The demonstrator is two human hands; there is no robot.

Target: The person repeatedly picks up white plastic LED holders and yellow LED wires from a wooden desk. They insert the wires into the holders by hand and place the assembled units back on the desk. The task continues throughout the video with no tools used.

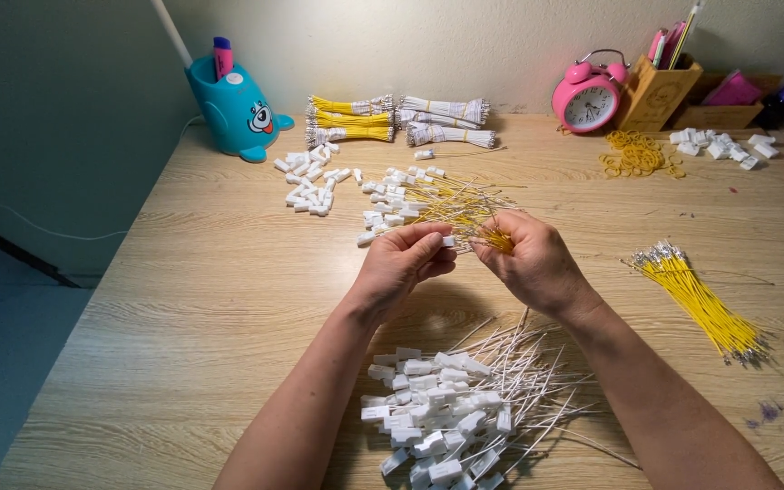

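Above the connector pile (442, 413), the left hand (401, 263) pinches a white connector (447, 241). The right hand (528, 259), grip closed on yellow wires (492, 238), meets it; keeping both steady and aligned seems wise.

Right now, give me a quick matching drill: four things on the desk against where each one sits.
Things:
1. pink alarm clock
2. loose yellow wires
3. blue whale holder
4. white-wire connector pile

Places:
A. near edge, between the forearms
B. far left, by the wall
C. right of the right hand
D. far right, by the wooden pen box

Pairs: 1-D, 2-C, 3-B, 4-A
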